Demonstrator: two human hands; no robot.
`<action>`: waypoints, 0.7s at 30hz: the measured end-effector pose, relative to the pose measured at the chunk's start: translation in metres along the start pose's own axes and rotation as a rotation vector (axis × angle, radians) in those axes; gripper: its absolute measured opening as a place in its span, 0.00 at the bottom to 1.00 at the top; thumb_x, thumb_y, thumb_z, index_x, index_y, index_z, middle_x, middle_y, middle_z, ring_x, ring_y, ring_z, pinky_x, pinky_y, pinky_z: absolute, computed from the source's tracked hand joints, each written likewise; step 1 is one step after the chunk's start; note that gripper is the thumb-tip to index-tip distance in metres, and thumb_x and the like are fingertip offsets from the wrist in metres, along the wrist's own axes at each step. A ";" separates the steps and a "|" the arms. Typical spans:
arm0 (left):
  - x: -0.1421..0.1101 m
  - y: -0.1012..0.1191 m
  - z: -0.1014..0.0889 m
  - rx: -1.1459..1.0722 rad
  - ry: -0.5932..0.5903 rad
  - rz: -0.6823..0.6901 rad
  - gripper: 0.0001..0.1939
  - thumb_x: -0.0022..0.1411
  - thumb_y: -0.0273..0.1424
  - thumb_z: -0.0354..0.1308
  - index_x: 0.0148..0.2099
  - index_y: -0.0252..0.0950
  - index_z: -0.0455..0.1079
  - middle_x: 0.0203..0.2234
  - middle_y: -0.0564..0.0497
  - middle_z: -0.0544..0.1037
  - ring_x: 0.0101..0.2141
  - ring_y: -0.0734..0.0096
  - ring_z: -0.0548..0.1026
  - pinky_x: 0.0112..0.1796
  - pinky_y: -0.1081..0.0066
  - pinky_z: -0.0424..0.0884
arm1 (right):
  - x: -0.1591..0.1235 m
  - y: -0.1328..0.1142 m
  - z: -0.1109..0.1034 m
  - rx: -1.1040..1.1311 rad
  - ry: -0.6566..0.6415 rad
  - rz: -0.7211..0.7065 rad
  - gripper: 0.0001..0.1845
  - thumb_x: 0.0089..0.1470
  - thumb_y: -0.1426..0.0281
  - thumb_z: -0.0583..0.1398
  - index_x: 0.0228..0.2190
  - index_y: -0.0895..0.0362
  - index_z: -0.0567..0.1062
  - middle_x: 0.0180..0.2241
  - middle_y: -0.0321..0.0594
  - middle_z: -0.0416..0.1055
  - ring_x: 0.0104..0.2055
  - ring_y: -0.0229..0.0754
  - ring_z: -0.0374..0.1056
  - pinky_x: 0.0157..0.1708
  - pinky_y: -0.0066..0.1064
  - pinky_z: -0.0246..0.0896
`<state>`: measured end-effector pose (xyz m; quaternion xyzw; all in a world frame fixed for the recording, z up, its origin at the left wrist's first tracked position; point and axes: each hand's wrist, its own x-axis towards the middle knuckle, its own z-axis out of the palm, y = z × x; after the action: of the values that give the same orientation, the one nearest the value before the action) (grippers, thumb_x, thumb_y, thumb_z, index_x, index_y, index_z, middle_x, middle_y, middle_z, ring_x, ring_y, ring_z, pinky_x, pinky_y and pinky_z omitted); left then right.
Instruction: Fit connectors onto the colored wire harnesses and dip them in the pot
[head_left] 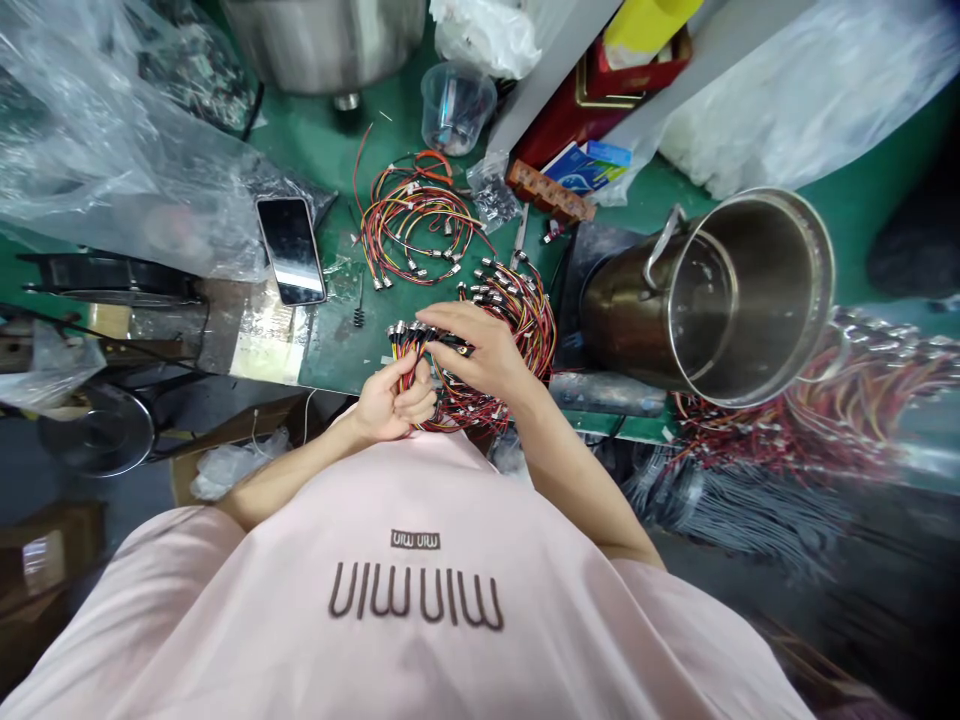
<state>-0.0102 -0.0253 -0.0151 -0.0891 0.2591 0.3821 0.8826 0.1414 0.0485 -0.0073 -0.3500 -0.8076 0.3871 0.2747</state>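
Note:
My left hand (397,398) is closed round a bundle of thin wires (409,372) in red, yellow and black, with metal-tipped connectors at the upper end. Over that end reaches my right hand (480,345), its fingers curved along the connectors and its thumb beneath them; exactly what it pinches is hidden. Beside and under the right hand lies a large heap of similar wires (536,320) with silvery connectors. Farther back on the green table (337,345) rests a loose coil of red, yellow and black wires (375,225).
A phone (291,250) lies to the left, near plastic bags (135,180). At the right a metal pot (637,300) lies tipped beside more wires (840,420). Behind are a clear plastic cup (457,110), a metal bowl (326,45) and a red box (570,115).

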 end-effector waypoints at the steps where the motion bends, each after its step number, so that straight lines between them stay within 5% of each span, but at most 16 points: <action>1: 0.001 -0.001 0.000 0.009 0.003 -0.002 0.31 0.72 0.37 0.30 0.22 0.34 0.65 0.08 0.60 0.42 0.10 0.79 0.42 0.13 0.78 0.45 | 0.000 0.000 -0.001 -0.031 -0.005 -0.017 0.16 0.58 0.67 0.57 0.46 0.53 0.76 0.45 0.43 0.76 0.50 0.44 0.70 0.52 0.42 0.65; 11: 0.002 -0.008 -0.009 0.266 -0.105 0.225 0.21 0.64 0.41 0.52 0.23 0.34 0.64 0.08 0.62 0.46 0.11 0.82 0.44 0.14 0.78 0.45 | 0.002 -0.002 -0.005 -0.091 -0.083 0.014 0.18 0.57 0.70 0.56 0.49 0.53 0.75 0.48 0.40 0.76 0.51 0.43 0.71 0.53 0.41 0.66; 21: 0.002 -0.016 -0.022 0.682 0.070 0.401 0.24 0.58 0.51 0.57 0.29 0.32 0.69 0.09 0.61 0.55 0.13 0.82 0.49 0.19 0.74 0.44 | 0.010 -0.018 -0.012 -0.274 -0.242 -0.001 0.20 0.52 0.74 0.55 0.48 0.57 0.75 0.46 0.43 0.76 0.47 0.46 0.73 0.49 0.40 0.69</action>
<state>-0.0061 -0.0434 -0.0354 0.2486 0.4132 0.4353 0.7602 0.1381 0.0533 0.0155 -0.3346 -0.8801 0.3126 0.1253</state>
